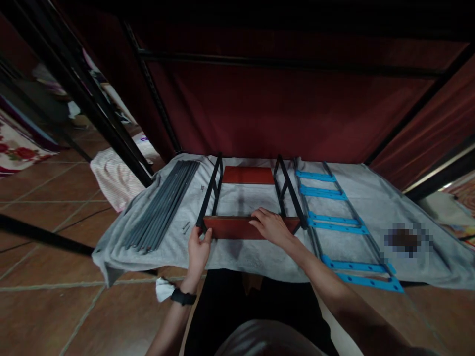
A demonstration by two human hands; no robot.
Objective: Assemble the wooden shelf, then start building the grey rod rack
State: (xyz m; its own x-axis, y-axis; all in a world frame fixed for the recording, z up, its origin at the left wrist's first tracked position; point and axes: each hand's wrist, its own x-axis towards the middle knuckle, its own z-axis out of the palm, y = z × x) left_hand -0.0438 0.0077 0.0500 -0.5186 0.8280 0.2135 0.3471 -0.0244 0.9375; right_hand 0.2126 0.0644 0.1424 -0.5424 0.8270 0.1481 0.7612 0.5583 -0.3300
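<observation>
Head camera, looking down at a tiled floor: a person sits before a grey cloth (260, 257) spread under a dark metal frame hung with maroon fabric. On the cloth stands a small rack in assembly, with two black side frames, the left one (212, 195) and the right one (289, 195), joined by a red-brown near panel (237, 228) and a far panel (248, 175) of the same colour.

The left hand (198, 251) grips the near panel's left end where it meets the side frame, thumb on top and fingers curled underneath, partly closed around the corner. The right hand (272, 227) lies over the panel's top edge right of centre, fingers bent and pressing down; how far they wrap behind the panel cannot be told. A black watch (182, 297) sits on the left wrist.

A bundle of grey rods (163, 205) lies on the cloth to the left, with a few small screws (185, 227) loose just beside the rack's near left corner. To the right lie long rails with blue cross-pieces (334, 222).

The risks, as they appear: the near panel seems held only by the hands, so uneven pressure could tip a side frame or pop the joint. The loose screws, lying on soft cloth close to the left hand, could be nudged into a fold and lost. The dim light would make seating any fastener harder.
</observation>
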